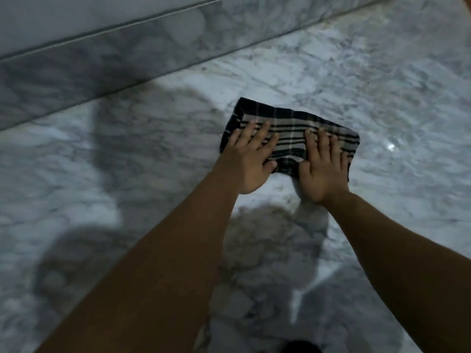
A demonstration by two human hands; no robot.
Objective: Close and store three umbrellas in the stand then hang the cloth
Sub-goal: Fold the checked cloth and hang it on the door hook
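Note:
A folded cloth (293, 128), black with grey and white stripes, lies flat on the marble floor. My left hand (251, 159) rests palm down on its left part, fingers spread. My right hand (322, 166) presses palm down on its right part, fingers apart. Neither hand grips the cloth; both lie flat on top of it. No umbrella or stand is in view.
The floor (382, 85) is white-grey marble. A marble skirting (102, 62) runs diagonally along the wall at the upper left. Shadows of my arms and body fall on the floor at left and bottom centre.

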